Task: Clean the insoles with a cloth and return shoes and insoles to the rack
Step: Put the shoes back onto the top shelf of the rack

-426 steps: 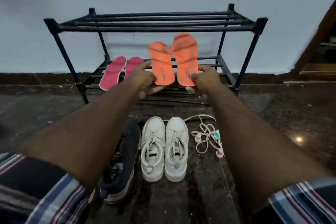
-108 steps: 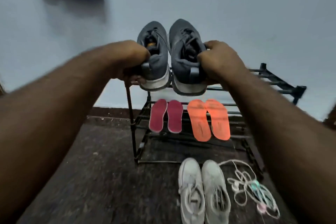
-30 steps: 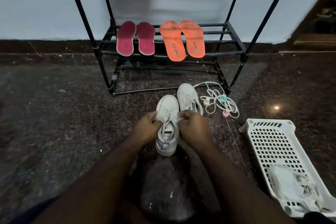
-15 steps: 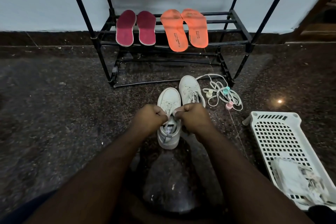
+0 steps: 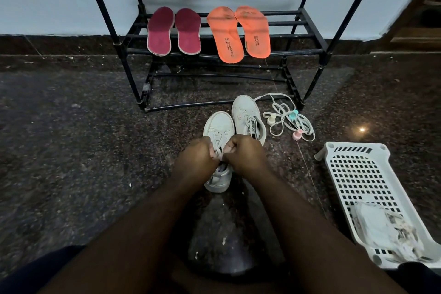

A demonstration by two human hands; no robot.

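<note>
The orange insoles, held up in front of the black rack at the start, now lie on its middle shelf, just right of the pink insoles. The dark grey shoes, which sat on the floor beside the white pair and were later lifted toward the rack's top shelf, are out of view now. The left hand and right hand, which carried those shoes, are down in front of the rack, pinching the laces of the near white shoe. Over the last second both fists close tighter and draw together above that shoe's tongue.
</note>
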